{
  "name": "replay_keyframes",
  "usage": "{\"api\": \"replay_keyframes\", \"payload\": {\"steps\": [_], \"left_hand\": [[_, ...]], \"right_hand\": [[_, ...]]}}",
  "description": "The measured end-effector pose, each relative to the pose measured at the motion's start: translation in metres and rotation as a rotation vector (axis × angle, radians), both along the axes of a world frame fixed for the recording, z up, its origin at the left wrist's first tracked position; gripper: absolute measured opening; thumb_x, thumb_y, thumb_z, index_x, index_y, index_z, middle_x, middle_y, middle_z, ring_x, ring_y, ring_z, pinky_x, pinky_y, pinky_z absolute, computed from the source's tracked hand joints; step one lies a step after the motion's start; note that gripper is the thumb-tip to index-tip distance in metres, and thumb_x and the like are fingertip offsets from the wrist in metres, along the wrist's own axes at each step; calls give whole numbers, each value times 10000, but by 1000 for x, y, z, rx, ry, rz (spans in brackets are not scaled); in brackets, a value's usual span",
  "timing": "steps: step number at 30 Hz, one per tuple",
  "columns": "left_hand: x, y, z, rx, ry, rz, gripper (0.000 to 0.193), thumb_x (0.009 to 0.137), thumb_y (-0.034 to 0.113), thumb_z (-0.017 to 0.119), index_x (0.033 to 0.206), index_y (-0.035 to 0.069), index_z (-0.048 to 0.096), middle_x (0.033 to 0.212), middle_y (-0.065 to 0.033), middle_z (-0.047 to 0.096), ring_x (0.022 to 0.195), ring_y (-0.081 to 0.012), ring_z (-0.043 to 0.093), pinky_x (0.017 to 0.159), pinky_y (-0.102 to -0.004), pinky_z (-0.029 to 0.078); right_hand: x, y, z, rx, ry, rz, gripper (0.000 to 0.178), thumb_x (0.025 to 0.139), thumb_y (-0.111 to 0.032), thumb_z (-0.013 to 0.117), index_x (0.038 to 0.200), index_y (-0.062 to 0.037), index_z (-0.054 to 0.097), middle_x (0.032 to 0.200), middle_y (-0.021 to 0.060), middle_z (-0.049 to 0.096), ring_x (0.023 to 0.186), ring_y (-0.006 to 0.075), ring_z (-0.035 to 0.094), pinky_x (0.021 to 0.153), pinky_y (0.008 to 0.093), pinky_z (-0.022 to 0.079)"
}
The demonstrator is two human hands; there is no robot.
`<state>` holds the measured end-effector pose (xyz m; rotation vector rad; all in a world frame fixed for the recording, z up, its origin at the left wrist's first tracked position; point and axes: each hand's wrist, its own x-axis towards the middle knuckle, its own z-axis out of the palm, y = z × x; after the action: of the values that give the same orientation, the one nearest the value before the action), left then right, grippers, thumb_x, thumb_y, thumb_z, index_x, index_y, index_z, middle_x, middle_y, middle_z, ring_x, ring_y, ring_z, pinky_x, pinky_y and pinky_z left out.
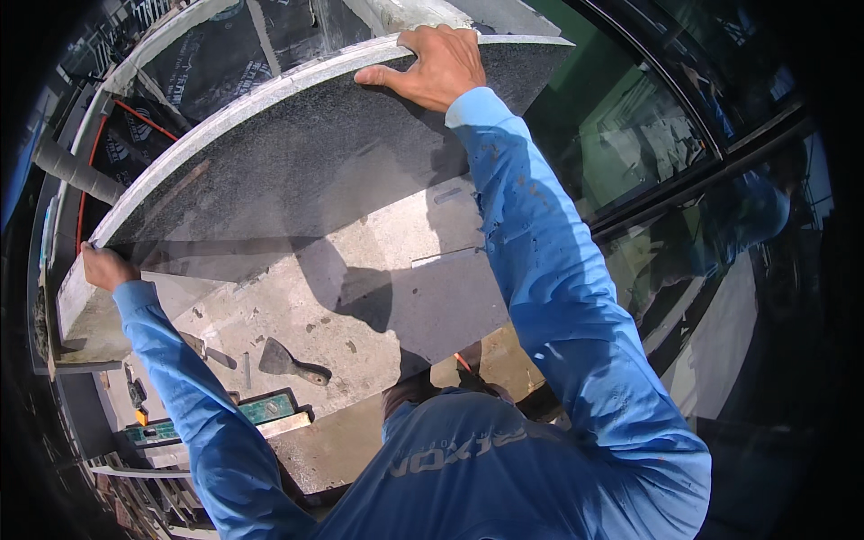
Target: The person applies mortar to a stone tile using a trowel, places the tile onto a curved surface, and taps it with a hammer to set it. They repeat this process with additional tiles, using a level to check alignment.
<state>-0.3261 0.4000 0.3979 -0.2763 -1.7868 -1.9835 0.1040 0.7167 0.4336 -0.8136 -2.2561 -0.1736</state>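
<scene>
A large dark grey stone slab [270,162] with a pale edge stands on its side in front of me. Its near face is in shade and mirrors light patches. My right hand [439,67] is closed over the top edge, thumb against the near face and fingers over the far side. At the slab's left corner, my left hand [108,267] grips the edge; some of its fingers are hidden. Below the slab lies a pale, dusty stone surface [360,351] with my shadow on it.
On the dusty surface lie a putty knife [294,362], a green spirit level [265,407] and a small orange-and-black tool [138,400]. Dark-framed glass [639,135] stands close on my right. Black sheeting [211,63] and an orange strip [92,162] are beyond the slab.
</scene>
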Motion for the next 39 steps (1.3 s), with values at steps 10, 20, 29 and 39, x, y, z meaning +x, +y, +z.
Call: {"api": "replay_keyframes", "payload": {"steps": [10,20,29,39], "left_hand": [[32,-47,-21,119,-16,3,455,993,244,495,1123,-174,621,1138,-258,648,905,-285,627,840,-389,498],[141,-130,-63,466,-28,-77,340,1034,297,458,769,83,460,697,-40,462,646,-169,471,623,-327,423],[170,-161,-78,474,-62,-196,358,1053,293,372,746,109,389,726,-71,454,716,-220,449,756,-404,430],[179,-171,-85,438,-38,-277,360,1054,316,339,756,115,359,759,-71,426,796,-243,494,782,-397,431]], "right_hand": [[44,-56,-4,22,67,49,809,652,-764,732,910,2,723,803,123,651,849,268,575,908,424,325],[102,-131,-70,267,498,127,392,969,-361,405,919,-99,692,858,53,638,827,237,558,881,414,316],[98,-157,-102,208,995,-150,533,1036,-417,327,1176,41,562,1150,187,580,1069,283,540,996,423,428],[181,-90,-64,-401,1843,-509,603,958,-484,503,1287,20,532,1164,102,512,1199,261,487,1062,394,361]]}}
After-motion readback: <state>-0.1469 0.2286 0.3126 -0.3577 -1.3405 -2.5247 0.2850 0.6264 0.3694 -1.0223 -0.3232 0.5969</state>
